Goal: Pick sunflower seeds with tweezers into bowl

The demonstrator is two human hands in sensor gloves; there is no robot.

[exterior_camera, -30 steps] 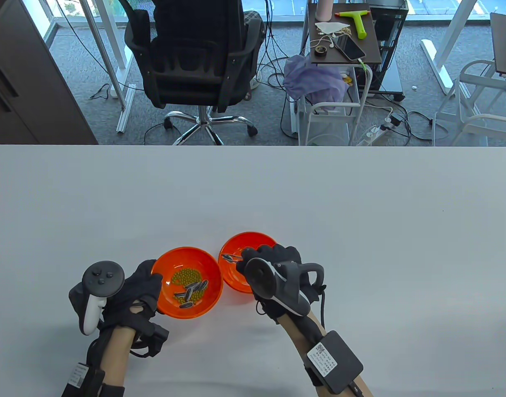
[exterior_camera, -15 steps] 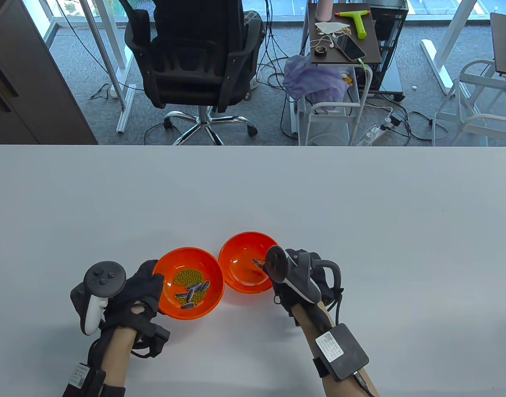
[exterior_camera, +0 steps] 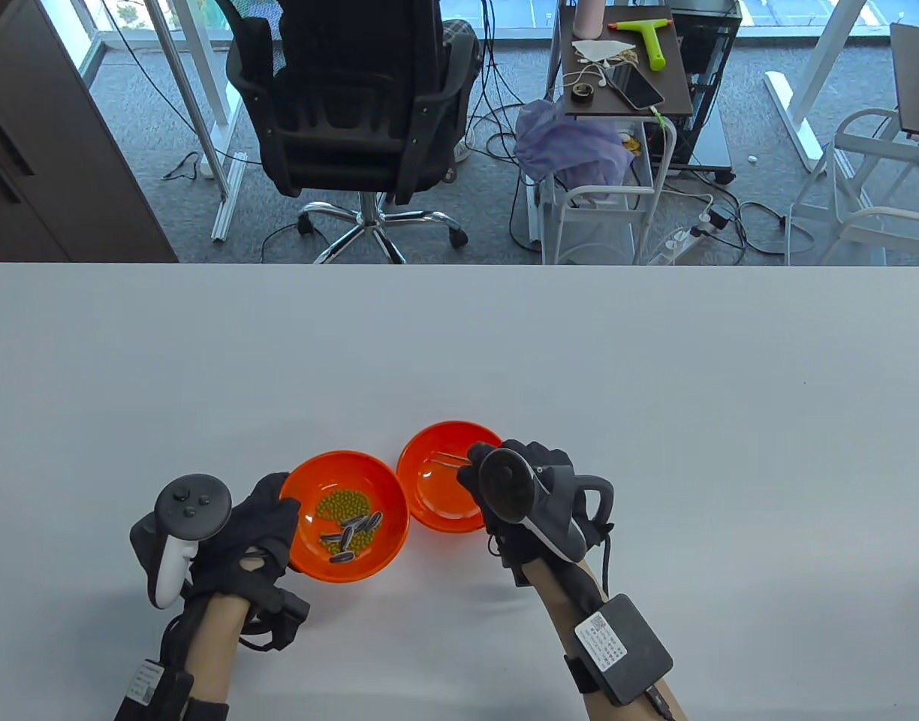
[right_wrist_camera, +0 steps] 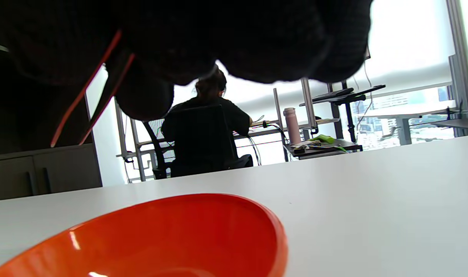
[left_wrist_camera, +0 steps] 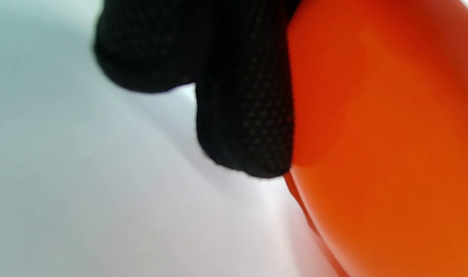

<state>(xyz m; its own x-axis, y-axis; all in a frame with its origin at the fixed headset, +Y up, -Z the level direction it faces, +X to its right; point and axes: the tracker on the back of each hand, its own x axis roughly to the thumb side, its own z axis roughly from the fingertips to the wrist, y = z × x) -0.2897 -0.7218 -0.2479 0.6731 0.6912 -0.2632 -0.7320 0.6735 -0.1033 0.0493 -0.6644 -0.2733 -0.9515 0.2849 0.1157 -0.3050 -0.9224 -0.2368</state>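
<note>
Two orange bowls stand side by side near the table's front. The left bowl holds green beans and several striped sunflower seeds. My left hand grips its left rim; in the left wrist view my fingers press on the bowl's outer wall. My right hand holds thin metal tweezers over the right bowl, tips pointing left. In the right wrist view the tweezers have their tips slightly apart and empty above the bowl. I cannot tell if a seed lies in it.
The white table stretches wide behind and to both sides of the bowls. Beyond its far edge stand an office chair and a small cart with clutter.
My right hand carried a seed in the tweezers from the right bowl's left side into that bowl, then drew back a little. The tweezer tips now show no seed. The left hand stayed.
</note>
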